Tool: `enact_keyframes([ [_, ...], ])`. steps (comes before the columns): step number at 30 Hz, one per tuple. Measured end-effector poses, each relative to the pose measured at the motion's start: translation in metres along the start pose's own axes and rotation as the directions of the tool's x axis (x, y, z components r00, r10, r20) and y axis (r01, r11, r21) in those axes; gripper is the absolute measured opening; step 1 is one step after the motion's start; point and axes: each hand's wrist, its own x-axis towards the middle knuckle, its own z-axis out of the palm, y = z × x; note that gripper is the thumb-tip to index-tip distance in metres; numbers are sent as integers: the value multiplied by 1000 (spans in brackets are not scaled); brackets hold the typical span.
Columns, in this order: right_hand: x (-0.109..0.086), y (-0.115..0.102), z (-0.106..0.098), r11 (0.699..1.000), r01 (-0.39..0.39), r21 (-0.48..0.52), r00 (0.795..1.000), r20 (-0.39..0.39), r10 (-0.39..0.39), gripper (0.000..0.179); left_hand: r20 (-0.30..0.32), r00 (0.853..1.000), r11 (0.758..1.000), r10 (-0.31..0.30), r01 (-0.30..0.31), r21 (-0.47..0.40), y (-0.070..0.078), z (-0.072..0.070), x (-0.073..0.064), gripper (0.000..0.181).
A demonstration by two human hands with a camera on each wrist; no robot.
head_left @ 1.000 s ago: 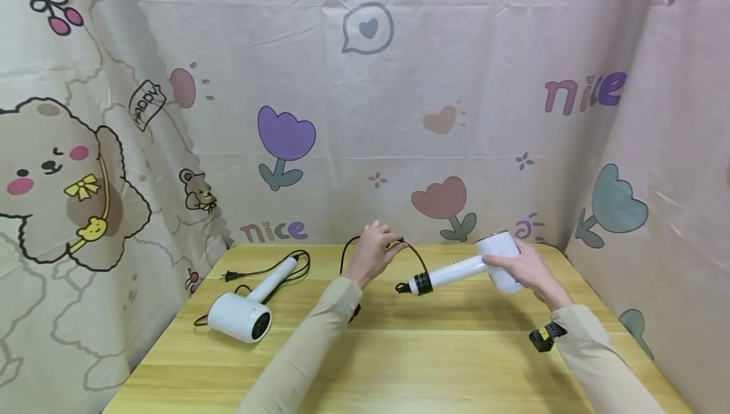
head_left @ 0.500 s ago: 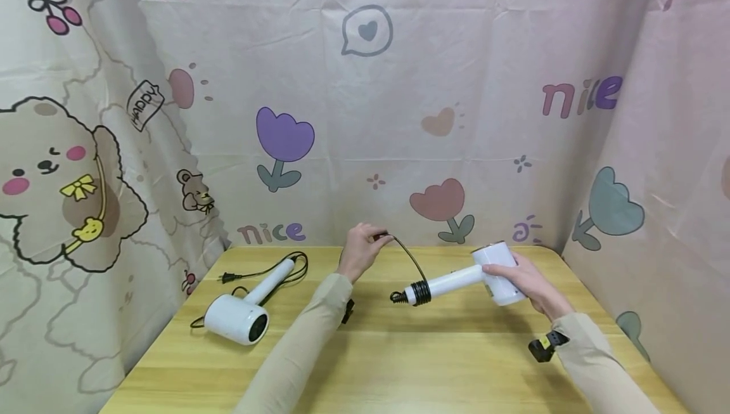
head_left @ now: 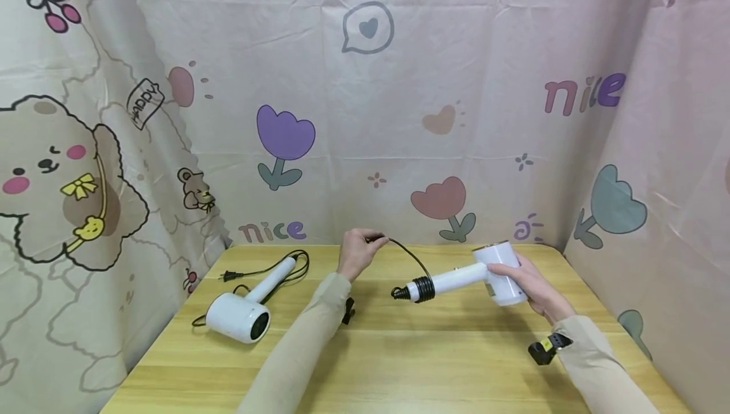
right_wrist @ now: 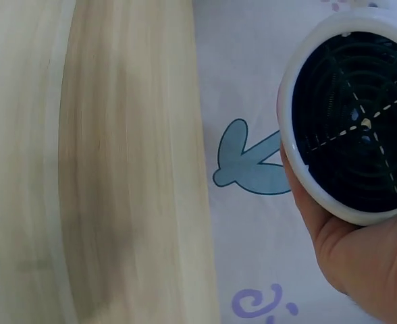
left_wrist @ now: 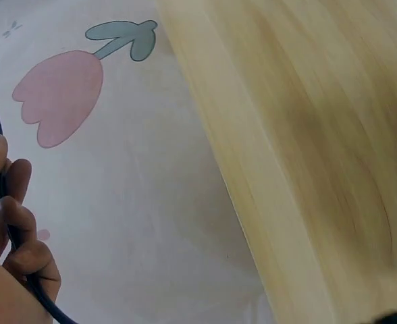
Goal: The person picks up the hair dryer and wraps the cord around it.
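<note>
My right hand (head_left: 538, 286) grips the barrel of a white hair dryer (head_left: 456, 279) above the table, its handle pointing left. In the right wrist view the dryer's dark round grille (right_wrist: 360, 121) faces the camera. Black cord (head_left: 423, 289) is wound in several turns round the handle's end. From that coil the cord rises to my left hand (head_left: 356, 252), which holds it between thumb and fingers. The left wrist view shows the cord (left_wrist: 1, 182) running through the curled fingers (left_wrist: 30, 263). A second white hair dryer (head_left: 236, 317) lies on the table at the left.
The second dryer's cord loops behind its handle, and its plug (head_left: 230, 276) lies on the wooden table (head_left: 399, 369). A printed curtain (head_left: 365, 116) hangs behind the table and along both sides.
My left hand has moved left and slightly down, still holding the cord, which now slants from the coil. The held dryer has dipped slightly. The dryer on the table stays put.
</note>
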Motion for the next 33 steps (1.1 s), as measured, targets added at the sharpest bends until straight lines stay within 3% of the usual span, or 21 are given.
enact_keyframes([
  [4, -2, 1, -1, 995, -28, 99, 999, -35, 32, 41, 8, 996, 985, 92, -92, 149, -3, 3, 0, 16],
  [8, -4, 0, 1, 973, -98, 209, 992, -56, 112, 33, 55, 979, 938, 198, -206, 278, -5, 7, -2, 15],
  [12, -3, -3, 2, 943, -115, 313, 984, -97, 153, 35, 109, 964, 899, 244, -267, 346, -4, 12, -5, 12],
  [15, -1, -7, 4, 916, -114, 384, 977, -126, 175, 35, 154, 958, 880, 243, -284, 380, -2, 14, -8, 11],
  [21, 0, -16, 8, 855, -146, 497, 932, -220, 287, 38, 253, 944, 886, 213, -296, 357, 10, 19, -12, 11],
  [25, 1, -19, 14, 819, -140, 556, 892, -288, 348, 42, 319, 920, 889, 230, -331, 315, 21, 23, -14, 12],
  [29, 4, -19, 21, 801, -126, 585, 856, -344, 386, 43, 367, 895, 875, 255, -375, 307, 31, 27, -16, 13],
  [31, 5, -20, 24, 800, -130, 585, 845, -357, 398, 43, 382, 883, 865, 273, -399, 303, 35, 27, -17, 13],
  [33, 7, -21, 26, 783, -131, 608, 848, -341, 407, 42, 399, 870, 860, 289, -419, 291, 39, 27, -19, 13],
])
